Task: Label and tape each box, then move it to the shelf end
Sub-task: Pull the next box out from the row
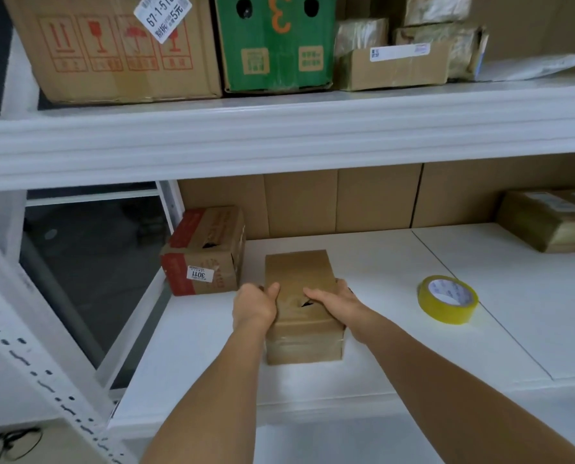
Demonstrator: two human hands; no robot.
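A small brown cardboard box (299, 272) stands on the white shelf board (379, 262), near its front edge. My left hand (254, 306) grips the box's left side with the thumb up on its top. My right hand (338, 304) holds the right side, thumb lying across the top beside a small torn hole. To the box's left, at the shelf's left end, sits a red-and-brown carton (205, 252) with a white label reading 3011. A roll of yellowish clear tape (448, 299) lies on the shelf to the right of the box.
A taped brown parcel (550, 219) sits at the far right of this shelf. Flat cardboard lines the shelf's back. The upper shelf (279, 128) carries a large brown carton, a green carton and several wrapped parcels. White slotted uprights stand at the left.
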